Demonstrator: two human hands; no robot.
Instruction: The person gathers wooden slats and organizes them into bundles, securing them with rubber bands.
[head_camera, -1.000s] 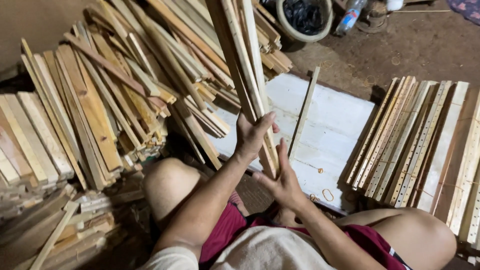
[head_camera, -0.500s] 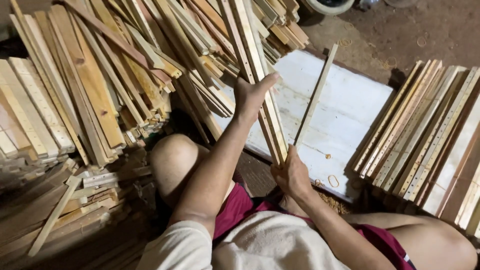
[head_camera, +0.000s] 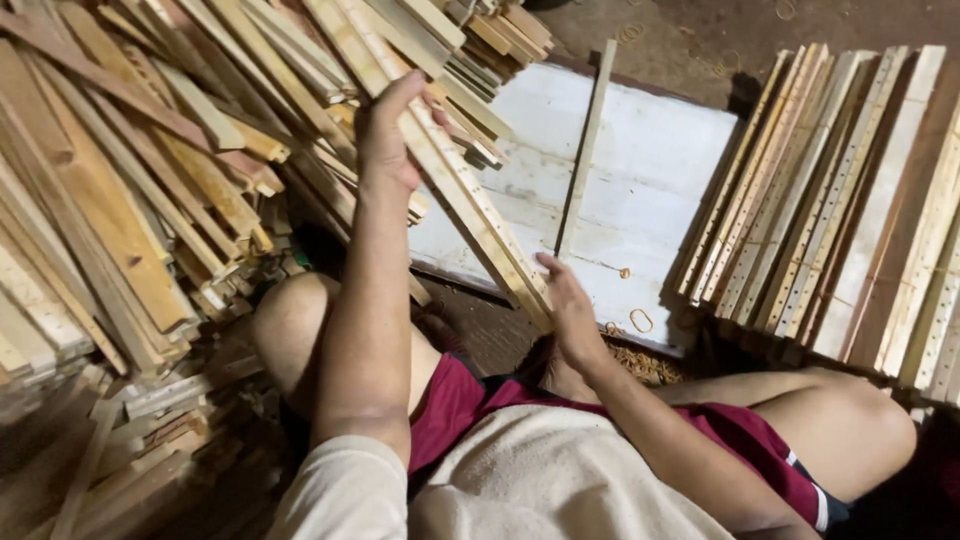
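Observation:
My left hand (head_camera: 388, 135) is raised and grips a bundle of long pale wooden slats (head_camera: 455, 190) partway up, the slats slanting from upper left down to the right. My right hand (head_camera: 568, 310) holds the lower end of the same bundle, just above my lap. Some of the slats have rows of small holes. A single thin slat (head_camera: 585, 150) lies on the white board (head_camera: 660, 170) beyond my hands.
A big loose heap of wooden slats (head_camera: 130, 200) fills the left side. A neat row of perforated slats (head_camera: 840, 200) lies on the right. Rubber bands (head_camera: 640, 320) lie on the white board. My bare knees (head_camera: 290, 320) are bent below, on a dirt floor (head_camera: 700, 40).
The view has swung left and closer. My left hand has slid higher up the bundle, and my right hand stays at its lower end.

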